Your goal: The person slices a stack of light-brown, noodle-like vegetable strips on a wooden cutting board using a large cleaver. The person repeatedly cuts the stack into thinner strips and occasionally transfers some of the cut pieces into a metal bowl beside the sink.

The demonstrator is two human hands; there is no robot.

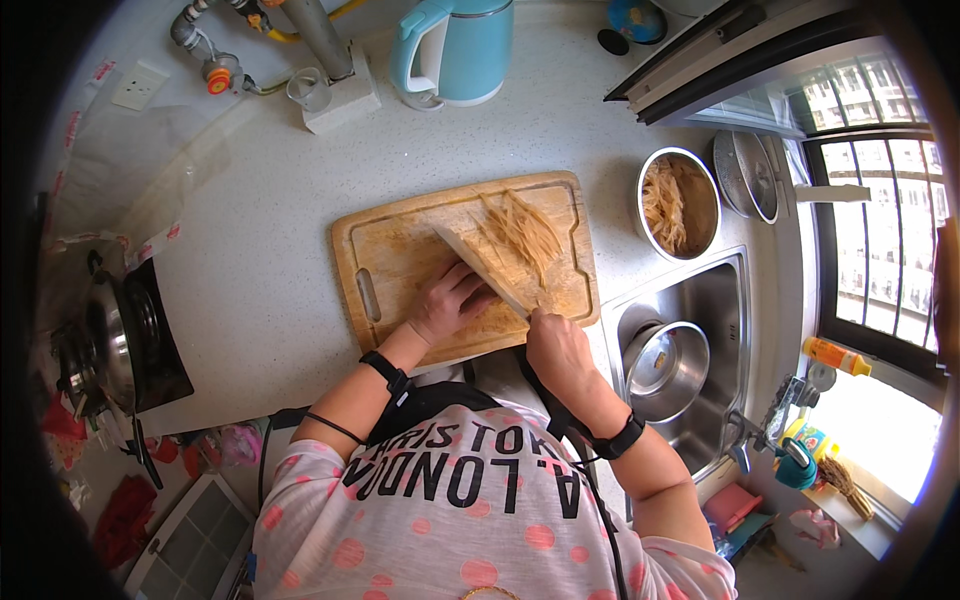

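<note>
My right hand [557, 352] grips the handle of a kitchen knife [484, 270], whose blade slants up and left across a wooden cutting board [394, 225]. My left hand [450, 304] rests on the board to the left of the blade. Its fingers are bent, with the tips close to the blade, and whatever lies under them is hidden. On the blade's other side lies a loose pile of thin, pale yellow-brown vegetable strips [521, 229]. A few strips trail towards the knife handle.
A steel pot [712, 225] with more strips [664, 206] stands right of the board, beside a metal strainer [742, 176]. A steel bowl [667, 371] sits in the sink [731, 300]. Behind the board are a blue electric kettle [472, 52] and a glass cup [309, 91]. A pan [112, 330] is far left.
</note>
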